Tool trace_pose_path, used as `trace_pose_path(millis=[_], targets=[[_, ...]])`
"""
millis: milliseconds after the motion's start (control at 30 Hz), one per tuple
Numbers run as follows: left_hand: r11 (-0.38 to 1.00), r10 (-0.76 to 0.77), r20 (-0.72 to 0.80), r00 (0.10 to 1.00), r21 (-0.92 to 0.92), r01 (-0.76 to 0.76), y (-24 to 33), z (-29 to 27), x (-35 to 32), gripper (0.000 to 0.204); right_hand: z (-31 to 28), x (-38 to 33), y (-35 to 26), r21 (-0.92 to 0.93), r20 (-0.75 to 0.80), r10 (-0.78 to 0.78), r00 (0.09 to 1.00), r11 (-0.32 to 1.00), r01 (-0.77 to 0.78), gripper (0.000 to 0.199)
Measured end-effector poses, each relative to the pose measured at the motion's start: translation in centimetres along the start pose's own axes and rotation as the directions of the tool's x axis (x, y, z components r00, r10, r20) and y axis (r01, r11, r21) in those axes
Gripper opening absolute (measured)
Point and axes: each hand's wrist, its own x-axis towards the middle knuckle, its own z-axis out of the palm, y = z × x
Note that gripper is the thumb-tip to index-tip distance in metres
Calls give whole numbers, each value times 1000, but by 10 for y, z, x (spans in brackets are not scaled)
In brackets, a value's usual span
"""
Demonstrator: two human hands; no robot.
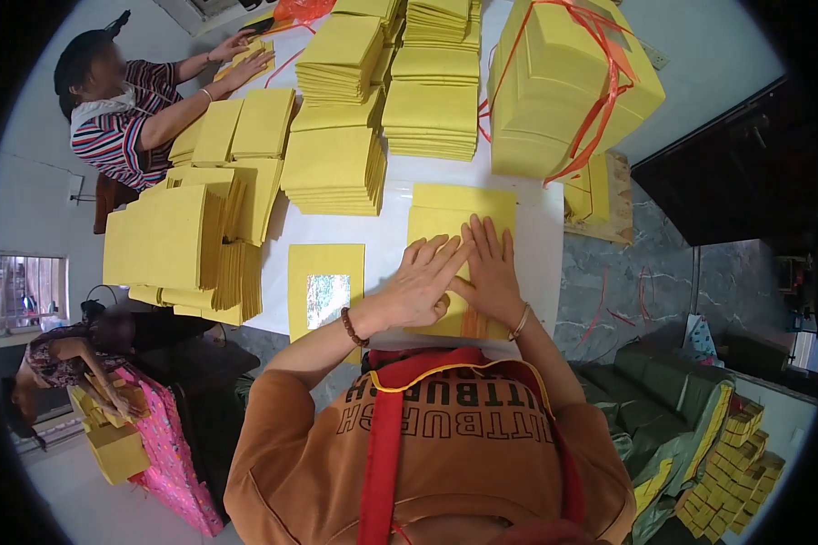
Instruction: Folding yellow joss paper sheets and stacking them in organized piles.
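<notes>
Yellow paper sheets lie in front of me on the white table, with a crease or overlapping edge across their upper part. My left hand rests on them with its fingers stretched toward the upper right. Beside it my right hand lies flat, fingers pointing away from me; the hands meet near the left fingertips. An orange patch shows on the paper below my hands. To the left is another yellow sheet, bearing a shiny silver foil rectangle.
Stacks of folded yellow paper crowd the table's far and left sides. A tall yellow block tied with red strips stands at the far right. One person works at the far left, another at the lower left. Yellow bundles lie at lower right.
</notes>
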Motion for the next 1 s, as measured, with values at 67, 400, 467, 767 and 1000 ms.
trace_pose_path(millis=[67,400,467,767,1000], targets=[[960,33,105,994,274,-61,1,3,2,79,-2,0,14,198,-7,16,1000,980,-14,73],[809,146,22,989,573,-132,-4,18,10,62,-16,-4,27,999,-40,348,937,41,27,64],[824,158,-25,987,554,-118,-8,22,7,52,-19,-9,33,1000,-23,492,870,17,17,56],[970,239,-437,867,151,-191,-56,-67,18,43,-7,-37,58,998,40,775,631,-1,-62,30],[688,257,-632,731,651,321,-157,-99,-13,52,17,-46,59,989,111,785,610,-30,-142,27]])
